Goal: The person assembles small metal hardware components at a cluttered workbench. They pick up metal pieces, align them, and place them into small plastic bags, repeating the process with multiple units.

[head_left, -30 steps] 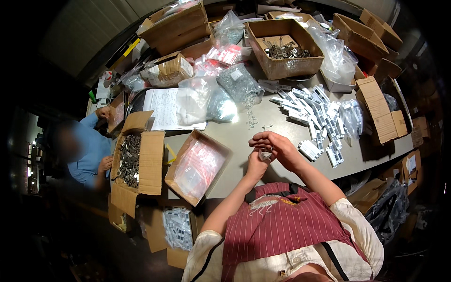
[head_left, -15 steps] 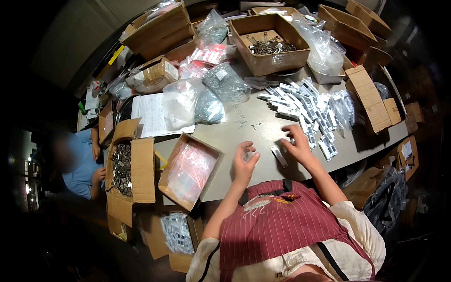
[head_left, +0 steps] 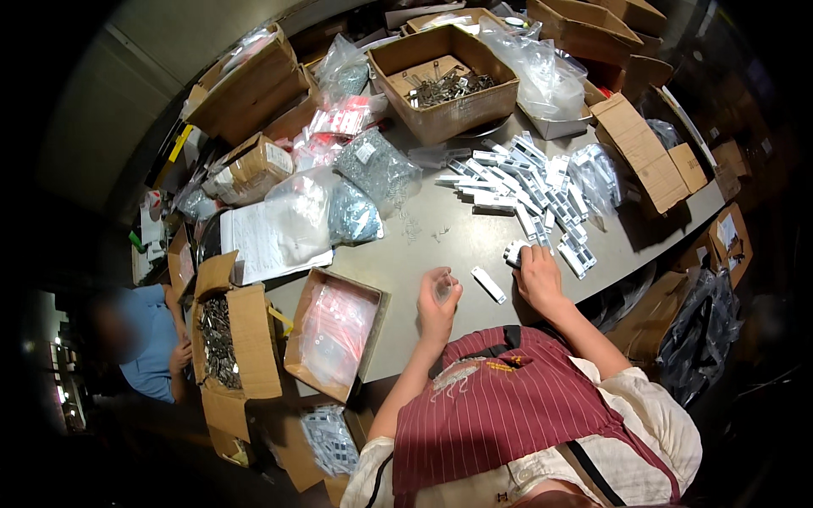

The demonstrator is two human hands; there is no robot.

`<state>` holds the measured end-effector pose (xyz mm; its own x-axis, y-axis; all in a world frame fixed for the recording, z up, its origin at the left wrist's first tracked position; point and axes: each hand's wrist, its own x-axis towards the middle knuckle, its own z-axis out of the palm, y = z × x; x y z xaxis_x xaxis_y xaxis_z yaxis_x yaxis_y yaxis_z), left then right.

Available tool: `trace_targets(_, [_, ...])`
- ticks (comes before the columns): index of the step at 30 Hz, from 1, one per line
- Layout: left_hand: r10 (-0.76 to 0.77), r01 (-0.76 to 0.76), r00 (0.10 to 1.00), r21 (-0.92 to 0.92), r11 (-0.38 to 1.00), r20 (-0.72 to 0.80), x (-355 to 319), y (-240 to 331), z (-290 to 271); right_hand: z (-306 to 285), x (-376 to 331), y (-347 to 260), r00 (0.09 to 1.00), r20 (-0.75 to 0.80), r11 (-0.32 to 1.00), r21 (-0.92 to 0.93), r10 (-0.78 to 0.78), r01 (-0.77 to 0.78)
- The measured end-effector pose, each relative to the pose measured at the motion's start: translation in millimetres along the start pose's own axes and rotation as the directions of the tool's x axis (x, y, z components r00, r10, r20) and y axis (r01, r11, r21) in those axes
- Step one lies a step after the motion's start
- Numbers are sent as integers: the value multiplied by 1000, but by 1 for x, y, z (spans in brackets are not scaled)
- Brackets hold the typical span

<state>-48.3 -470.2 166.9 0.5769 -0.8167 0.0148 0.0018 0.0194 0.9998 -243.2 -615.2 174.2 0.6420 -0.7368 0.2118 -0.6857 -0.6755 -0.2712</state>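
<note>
I sit at a grey table (head_left: 449, 245). My left hand (head_left: 439, 303) is curled near the table's front edge, its fingers closed on a small clear piece (head_left: 443, 288). My right hand (head_left: 539, 275) reaches to the near edge of a pile of white rectangular parts (head_left: 533, 186) and closes on one white part (head_left: 514, 251). A single white part (head_left: 489, 284) lies flat on the table between my two hands, touched by neither.
An open box of red-tinted bags (head_left: 334, 334) stands left of my left hand. A box of dark metal pieces (head_left: 218, 339) is further left, beside a person in blue (head_left: 144, 343). Clear bags of hardware (head_left: 377, 165) and a box of metal clips (head_left: 445, 80) lie behind.
My hands were together in front of me a second ago. They have parted: the right has reached out to the white pile, and the left stays near the table's edge.
</note>
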Motion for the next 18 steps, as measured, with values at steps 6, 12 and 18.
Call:
trace_targets(6, [-42,43,996,15,999,-75,-7,1,-1,-5,0,-4,998,14,994,92,-66,64])
trace_targets(12, [-25,24,996,-12,1000,-84,-11,-1,-2,-1,3,-5,986,-115,992,38,-119,124])
trace_targets(18, [44,-40,997,52,998,-64,-9,1,5,-1,-3,-17,970,-81,951,193,-230,242])
